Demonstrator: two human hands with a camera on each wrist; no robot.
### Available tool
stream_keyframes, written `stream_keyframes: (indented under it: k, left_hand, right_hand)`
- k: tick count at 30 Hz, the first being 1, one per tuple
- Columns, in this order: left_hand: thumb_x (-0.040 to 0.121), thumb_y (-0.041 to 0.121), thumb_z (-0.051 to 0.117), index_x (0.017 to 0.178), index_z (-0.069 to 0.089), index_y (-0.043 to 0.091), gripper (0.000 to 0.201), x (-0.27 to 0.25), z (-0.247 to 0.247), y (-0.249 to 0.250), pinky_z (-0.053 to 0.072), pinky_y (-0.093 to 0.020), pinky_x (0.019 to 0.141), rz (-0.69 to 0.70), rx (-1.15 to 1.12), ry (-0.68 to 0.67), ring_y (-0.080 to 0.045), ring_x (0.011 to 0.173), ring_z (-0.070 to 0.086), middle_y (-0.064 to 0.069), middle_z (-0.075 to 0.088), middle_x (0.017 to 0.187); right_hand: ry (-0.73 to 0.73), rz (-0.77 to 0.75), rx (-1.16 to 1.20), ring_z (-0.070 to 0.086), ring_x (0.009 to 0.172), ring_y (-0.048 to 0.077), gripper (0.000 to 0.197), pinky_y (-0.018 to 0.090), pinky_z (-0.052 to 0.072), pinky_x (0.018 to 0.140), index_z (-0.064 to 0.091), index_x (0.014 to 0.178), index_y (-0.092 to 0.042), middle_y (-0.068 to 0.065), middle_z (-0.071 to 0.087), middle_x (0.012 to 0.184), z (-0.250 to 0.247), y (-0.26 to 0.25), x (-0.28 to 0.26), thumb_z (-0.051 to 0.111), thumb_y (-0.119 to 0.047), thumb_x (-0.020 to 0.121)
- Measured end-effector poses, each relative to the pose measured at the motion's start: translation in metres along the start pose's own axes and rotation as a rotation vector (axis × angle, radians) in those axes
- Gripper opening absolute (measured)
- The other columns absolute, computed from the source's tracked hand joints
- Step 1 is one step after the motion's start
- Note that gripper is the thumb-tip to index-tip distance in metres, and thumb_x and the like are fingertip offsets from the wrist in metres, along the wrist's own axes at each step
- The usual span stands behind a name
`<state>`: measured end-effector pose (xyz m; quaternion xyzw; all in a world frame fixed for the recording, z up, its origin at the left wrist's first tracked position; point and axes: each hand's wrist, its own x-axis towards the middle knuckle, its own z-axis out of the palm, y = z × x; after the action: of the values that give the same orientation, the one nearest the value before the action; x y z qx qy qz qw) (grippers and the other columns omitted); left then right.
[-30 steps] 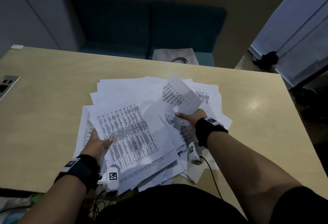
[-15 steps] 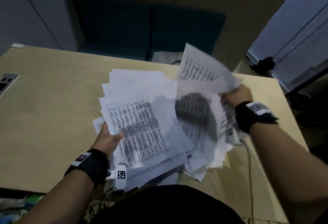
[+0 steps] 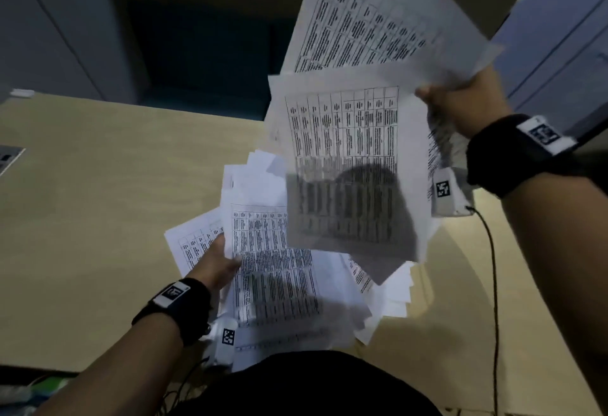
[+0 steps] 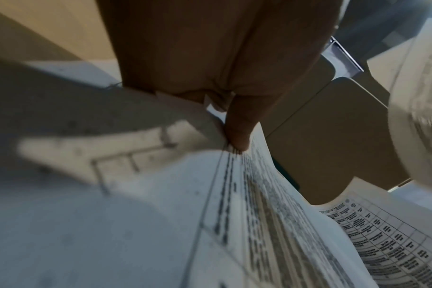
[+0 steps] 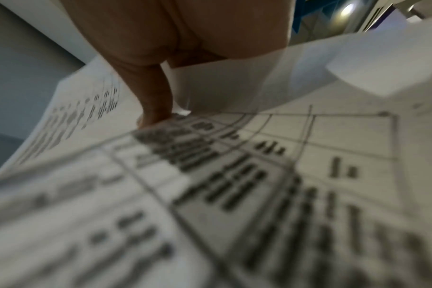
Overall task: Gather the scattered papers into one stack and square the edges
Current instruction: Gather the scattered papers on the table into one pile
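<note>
The person's right hand (image 3: 460,109) was raised well above the pale wooden table (image 3: 82,218), fingers and thumb pinched on the near corner of a fan of white printed sheets with black tables on them (image 3: 345,159). At least 2 of those sheets hung loose from that one grip, the upper one (image 3: 371,17) curling up and away from the table, the lower one drooping back toward the heap. In the right wrist view the thumb (image 5: 155,109) pressed down on the printed face.

The left hand (image 3: 217,261) stayed low at the left edge of the loose heap of white printed papers (image 3: 279,284) lying on the table, close to its near edge. The left wrist view showed its thumb (image 4: 237,134) clamped on top of several page edges, so it was holding a bundle, not resting flat.

The heap lay below and to the left of the raised fan, its pages skewed at several angles, with corners sticking out past the right side. Its long axis ran roughly from the near edge of the table toward the far edge, while the lifted sheets hung crosswise to it. I judged the left hand far nearer the heap; the right would have to bring its sheets down and turn them in line before any edges could be squared.
</note>
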<state>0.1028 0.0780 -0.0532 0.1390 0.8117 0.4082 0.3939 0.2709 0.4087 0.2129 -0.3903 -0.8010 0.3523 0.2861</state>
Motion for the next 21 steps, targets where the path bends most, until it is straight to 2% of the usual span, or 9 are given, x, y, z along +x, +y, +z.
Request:
stream_keyframes:
  k: [2, 4, 6, 8, 10, 13, 15, 17, 21]
  left_hand:
    - [0.096, 0.006, 0.058, 0.143, 0.038, 0.006, 0.050, 0.000, -0.002, 0.001, 0.042, -0.034, 0.097, 0.011, 0.024, -0.022, -0.025, 0.114, 0.055, -0.012, 0.054, 0.135]
    - [0.098, 0.007, 0.055, 0.140, 0.041, 0.006, 0.045, 0.000, -0.003, 0.001, 0.047, -0.030, 0.082, 0.022, 0.019, -0.051, -0.018, 0.102, 0.058, -0.011, 0.057, 0.130]
    - [0.100, 0.012, 0.051, 0.144, 0.039, 0.014, 0.045, -0.004, -0.004, 0.004, 0.050, -0.041, 0.093, 0.023, -0.043, -0.071, -0.025, 0.113, 0.058, -0.010, 0.056, 0.135]
    - [0.102, 0.013, 0.047, 0.150, 0.032, 0.033, 0.053, -0.010, -0.004, 0.010, 0.040, -0.050, 0.108, 0.032, -0.214, -0.079, -0.029, 0.132, 0.050, -0.002, 0.053, 0.142]
    - [0.106, 0.032, 0.039, 0.154, 0.012, 0.049, 0.057, -0.020, -0.004, 0.017, 0.026, -0.050, 0.116, 0.047, -0.299, -0.092, -0.028, 0.146, 0.031, 0.001, 0.029, 0.161]
    - [0.098, 0.060, 0.029, 0.150, 0.003, 0.057, 0.059, -0.029, -0.007, 0.017, 0.013, -0.059, 0.116, 0.084, -0.269, -0.112, -0.029, 0.152, 0.010, 0.008, 0.003, 0.166]
    - [0.095, 0.053, 0.048, 0.151, 0.002, 0.056, 0.072, -0.025, -0.006, 0.011, 0.015, -0.056, 0.116, 0.098, -0.267, -0.090, -0.027, 0.152, 0.010, 0.005, 0.000, 0.166]
    - [0.092, 0.030, 0.065, 0.154, 0.004, 0.049, 0.089, -0.021, -0.004, 0.006, 0.019, -0.043, 0.116, 0.113, -0.242, -0.038, -0.022, 0.151, 0.013, 0.003, 0.004, 0.166]
    - [0.091, 0.004, 0.065, 0.154, 0.023, 0.036, 0.082, -0.014, -0.004, -0.005, 0.019, -0.037, 0.115, 0.132, -0.126, 0.003, -0.022, 0.149, 0.019, -0.005, 0.018, 0.164]
  right_hand:
    - [-0.022, 0.012, 0.048, 0.064, 0.067, 0.001, 0.033, 0.029, 0.050, 0.074, 0.064, 0.108, -0.015, -0.005, 0.068, 0.082, 0.016, 0.008, -0.003, 0.077, -0.022, 0.078]
    - [-0.164, 0.060, -0.084, 0.062, 0.063, 0.009, 0.025, 0.032, 0.050, 0.070, 0.062, 0.101, -0.014, 0.002, 0.065, 0.078, 0.038, 0.017, -0.013, 0.075, -0.022, 0.081]
    - [-0.312, 0.104, -0.215, 0.062, 0.067, 0.022, 0.030, 0.039, 0.055, 0.072, 0.064, 0.104, -0.006, 0.012, 0.067, 0.084, 0.067, 0.032, -0.022, 0.073, -0.024, 0.083]
    - [-0.457, 0.127, -0.407, 0.065, 0.070, 0.028, 0.031, 0.041, 0.055, 0.069, 0.065, 0.099, -0.001, 0.018, 0.069, 0.090, 0.097, 0.045, -0.030, 0.071, -0.027, 0.083]
    - [-0.575, 0.152, -0.512, 0.066, 0.072, 0.031, 0.025, 0.037, 0.054, 0.062, 0.063, 0.087, 0.001, 0.020, 0.069, 0.088, 0.121, 0.055, -0.039, 0.068, -0.023, 0.084]
    - [-0.666, 0.176, -0.477, 0.066, 0.080, 0.028, 0.030, 0.034, 0.054, 0.070, 0.067, 0.098, -0.002, 0.018, 0.070, 0.099, 0.148, 0.066, -0.053, 0.074, -0.026, 0.081]
    - [-0.707, 0.189, -0.444, 0.065, 0.091, 0.028, 0.041, 0.035, 0.053, 0.078, 0.067, 0.107, -0.006, 0.014, 0.069, 0.107, 0.160, 0.068, -0.058, 0.077, -0.031, 0.077]
    - [-0.747, 0.208, -0.454, 0.062, 0.096, 0.027, 0.051, 0.034, 0.051, 0.082, 0.064, 0.110, -0.008, 0.011, 0.067, 0.109, 0.162, 0.070, -0.061, 0.080, -0.039, 0.072]
    - [-0.871, 0.209, -0.643, 0.054, 0.111, 0.025, 0.072, 0.035, 0.044, 0.093, 0.058, 0.119, -0.018, 0.005, 0.059, 0.124, 0.141, 0.085, -0.062, 0.086, -0.047, 0.059]
